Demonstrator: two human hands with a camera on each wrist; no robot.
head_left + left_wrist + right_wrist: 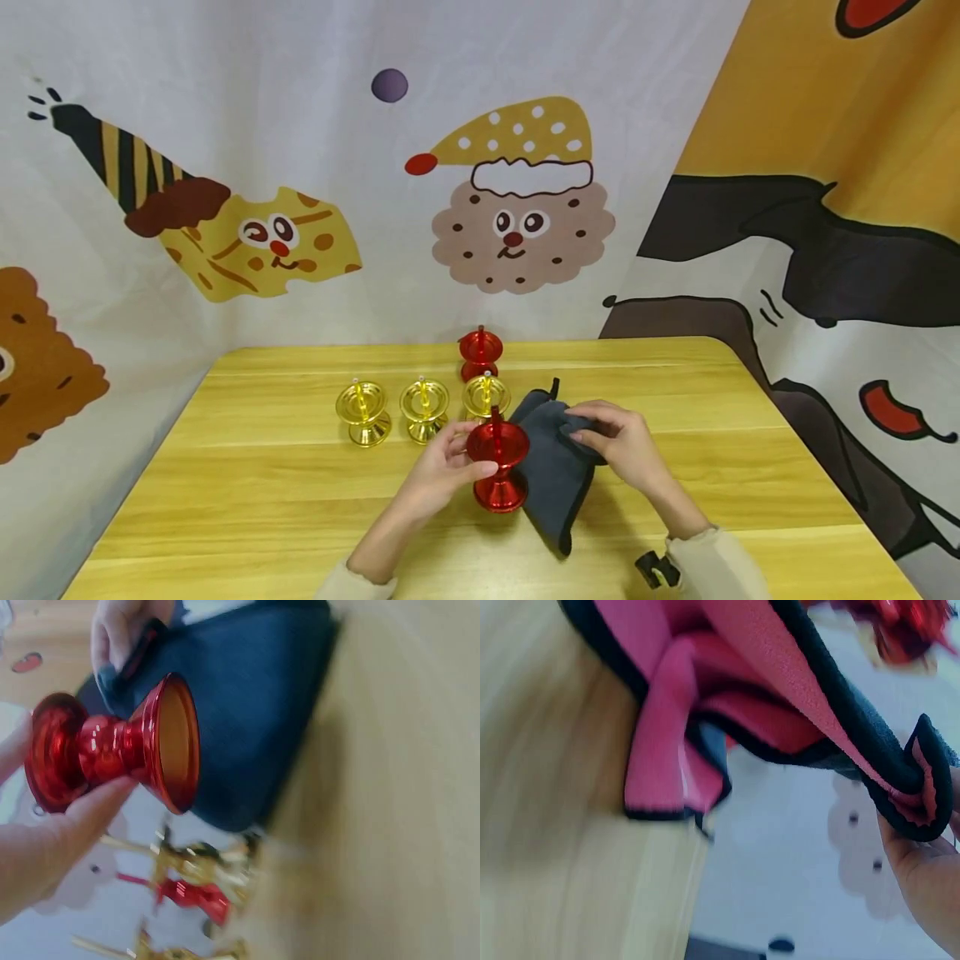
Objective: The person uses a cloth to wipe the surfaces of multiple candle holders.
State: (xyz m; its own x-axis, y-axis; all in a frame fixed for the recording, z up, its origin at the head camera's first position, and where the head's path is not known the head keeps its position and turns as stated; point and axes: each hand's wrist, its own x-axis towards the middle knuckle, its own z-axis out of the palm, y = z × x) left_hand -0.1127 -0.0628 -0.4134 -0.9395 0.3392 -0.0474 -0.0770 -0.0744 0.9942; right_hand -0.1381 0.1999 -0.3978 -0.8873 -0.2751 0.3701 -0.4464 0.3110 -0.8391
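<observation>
My left hand (442, 475) grips a shiny red candle holder (501, 490) by its narrow middle, with the thumb across the front. The holder stands upright over the table, with a thin post rising from its dish; in the left wrist view its hollow base (176, 746) shows. My right hand (628, 443) pinches the upper right part of a dark grey cloth (557, 487) between thumb and fingers. Pink lining and black edging show on the cloth (667, 750) in the right wrist view. Part of the cloth lies behind the red holder.
Three gold candle holders, one at the left (362, 408), one in the middle (424, 408) and one at the right (486, 393), stand in a row behind my left hand. Another red candle holder (480, 350) is at the table's back edge. A cartoon-printed curtain (315, 117) hangs behind the wooden table (247, 500).
</observation>
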